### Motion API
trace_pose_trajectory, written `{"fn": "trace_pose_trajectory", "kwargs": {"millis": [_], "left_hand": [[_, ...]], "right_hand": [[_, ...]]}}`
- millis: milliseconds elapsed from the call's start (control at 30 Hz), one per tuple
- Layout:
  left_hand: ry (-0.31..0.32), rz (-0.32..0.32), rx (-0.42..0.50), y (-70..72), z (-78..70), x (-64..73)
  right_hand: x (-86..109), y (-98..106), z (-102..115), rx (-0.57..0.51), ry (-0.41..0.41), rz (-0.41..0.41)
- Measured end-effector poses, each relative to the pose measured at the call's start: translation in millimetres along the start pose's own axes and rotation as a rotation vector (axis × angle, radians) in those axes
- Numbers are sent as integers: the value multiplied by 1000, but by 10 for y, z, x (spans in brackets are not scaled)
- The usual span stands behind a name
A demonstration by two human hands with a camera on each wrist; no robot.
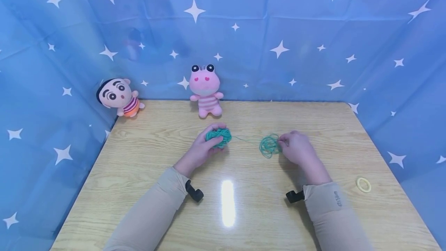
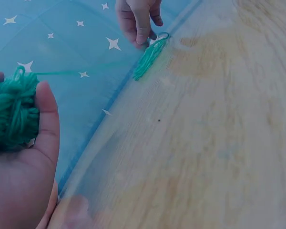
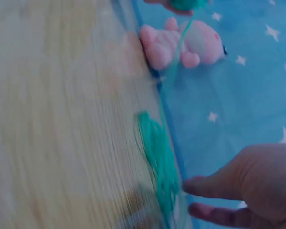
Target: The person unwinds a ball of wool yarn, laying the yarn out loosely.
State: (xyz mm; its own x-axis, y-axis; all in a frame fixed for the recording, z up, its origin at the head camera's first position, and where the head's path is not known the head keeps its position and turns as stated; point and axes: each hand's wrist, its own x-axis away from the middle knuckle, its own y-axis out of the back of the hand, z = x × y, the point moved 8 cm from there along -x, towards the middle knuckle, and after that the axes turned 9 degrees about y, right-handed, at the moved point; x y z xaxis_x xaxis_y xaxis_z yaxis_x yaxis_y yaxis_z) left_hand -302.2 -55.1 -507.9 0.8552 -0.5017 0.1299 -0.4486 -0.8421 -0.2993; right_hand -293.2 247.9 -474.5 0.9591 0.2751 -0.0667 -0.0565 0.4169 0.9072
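A ball of green yarn sits in my left hand, which grips it with the thumb across the front and the fingers behind. The same ball shows at the left edge of the left wrist view. One thin strand runs from it towards a loose coil of green yarn on the table. At the right side of that coil, my right hand pinches yarn between thumb and index finger. In the right wrist view the fingertips are beside the coil, with the strand blurred.
A pink plush toy is at the table's back edge, behind the yarn ball. Another plush doll sits at the back left corner. A pale yellow ring lies on the wooden table at the right. Blue star-patterned curtains surround the table.
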Motion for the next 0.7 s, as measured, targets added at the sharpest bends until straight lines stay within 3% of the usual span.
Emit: {"fn": "trace_pose_trajectory", "kwargs": {"millis": [200, 300, 400, 500, 700], "left_hand": [[-26, 37, 9, -41, -25, 19], [-48, 72, -25, -88, -57, 42], [-74, 107, -66, -130, -83, 59], [-94, 106, -133, -138, -93, 60], [-93, 23, -358, -87, -85, 50]], "right_hand": [[-41, -100, 503, -169, 147, -133], [-53, -223, 817, -262, 257, -145], [-56, -341, 1035, -305, 313, -146], [-55, -415, 1137, -300, 329, -184], [2, -359, 1159, -286, 358, -349]]}}
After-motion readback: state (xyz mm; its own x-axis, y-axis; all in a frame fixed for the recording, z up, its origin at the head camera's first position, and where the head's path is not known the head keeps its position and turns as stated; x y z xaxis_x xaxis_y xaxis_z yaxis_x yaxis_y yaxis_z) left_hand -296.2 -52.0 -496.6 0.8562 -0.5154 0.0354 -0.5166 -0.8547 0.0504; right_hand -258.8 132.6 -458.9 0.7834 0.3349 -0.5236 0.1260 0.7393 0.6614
